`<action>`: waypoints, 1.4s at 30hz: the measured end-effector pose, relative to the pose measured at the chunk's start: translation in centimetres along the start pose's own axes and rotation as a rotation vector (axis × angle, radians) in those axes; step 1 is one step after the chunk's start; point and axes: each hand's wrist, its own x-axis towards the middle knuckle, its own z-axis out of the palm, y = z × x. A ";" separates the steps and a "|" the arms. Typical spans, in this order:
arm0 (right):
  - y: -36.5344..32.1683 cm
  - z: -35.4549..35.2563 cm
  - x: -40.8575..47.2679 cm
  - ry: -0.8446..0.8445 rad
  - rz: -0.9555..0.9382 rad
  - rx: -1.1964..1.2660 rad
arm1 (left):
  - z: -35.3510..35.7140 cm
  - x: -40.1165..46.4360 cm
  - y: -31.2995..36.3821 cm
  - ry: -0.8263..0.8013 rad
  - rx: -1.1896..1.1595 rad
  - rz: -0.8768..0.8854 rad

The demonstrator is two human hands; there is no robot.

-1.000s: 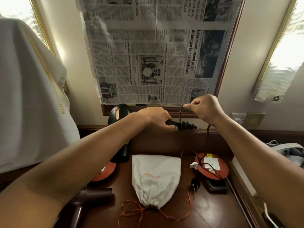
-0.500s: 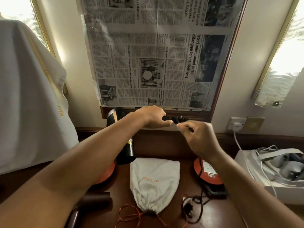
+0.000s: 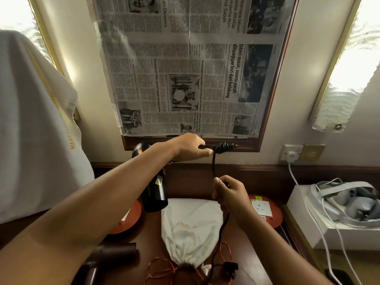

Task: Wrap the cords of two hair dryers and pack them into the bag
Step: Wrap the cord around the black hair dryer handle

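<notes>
My left hand (image 3: 188, 146) grips the handle of a black hair dryer (image 3: 155, 192), held up with its barrel pointing down. A few turns of its black cord (image 3: 213, 166) are wound round the handle's end (image 3: 223, 147). From there the cord drops to my right hand (image 3: 229, 191), which pinches it, then runs down to the black plug (image 3: 230, 267) on the desk. A white drawstring bag (image 3: 192, 229) with an orange cord (image 3: 160, 266) lies flat below my hands. A second, brown hair dryer (image 3: 112, 255) lies at the lower left.
Two orange round discs sit on the dark wooden desk, one at the left (image 3: 128, 219) and one at the right (image 3: 265, 210). A white box (image 3: 320, 223) with a headset and white cable stands at right. A wall socket (image 3: 291, 154) holds a white plug. White cloth (image 3: 35, 130) hangs left.
My right hand has dropped from the handle's end down along the cord, drawing it taut below the dryer. The plug has shifted on the desk. My left hand keeps its hold.
</notes>
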 end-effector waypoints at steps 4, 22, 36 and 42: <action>0.0 -0.4 1.3 -0.108 0.129 0.063 | -0.3 -0.5 0.8 -0.028 -0.008 0.064; -9.8 -5.8 7.2 -0.302 -0.102 -0.601 | 1.0 -1.2 1.8 -0.052 0.216 0.081; -8.6 -2.4 2.9 0.056 -0.526 -0.767 | 1.4 1.4 0.5 -0.001 0.091 -0.091; -5.0 -1.1 1.1 0.077 -0.329 -0.369 | 0.7 2.1 0.5 0.000 0.028 -0.069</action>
